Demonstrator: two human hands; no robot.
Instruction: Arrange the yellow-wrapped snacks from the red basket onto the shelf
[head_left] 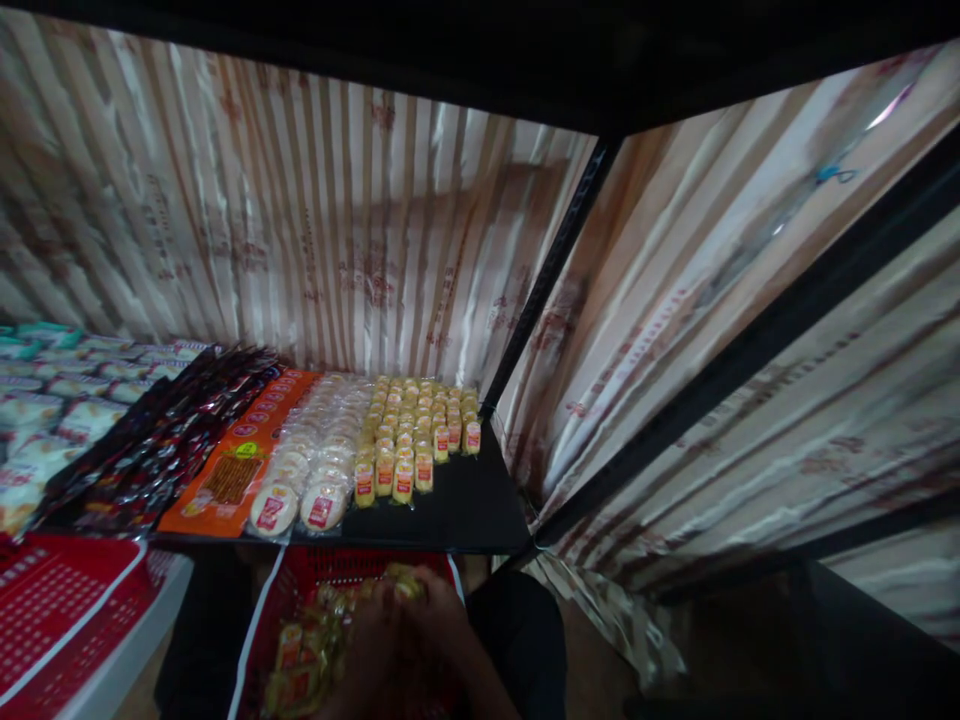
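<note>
Both of my hands are over a red plastic basket (277, 590) set between my knees. Inside it lie several small yellow wrapped snack cakes (300, 655) with red labels. My right hand (441, 605) is closed around a yellow wrapped snack cake (405, 580) near the basket's far side. My left hand (375, 625) is close beside it, dark and blurred, so its fingers do not show clearly. Beyond the basket, matching yellow snack cakes (403, 475) stand in rows on a black shelf (465, 510).
Left of the yellow rows are clear-wrapped round crackers (274, 508), an orange pretzel-stick packet (232, 480), dark glossy packets (161, 450) and white packets (90, 418). A second red basket (60, 590) stands at lower left. A black metal post (551, 275) rises at the shelf's right corner, before striped curtains (375, 220).
</note>
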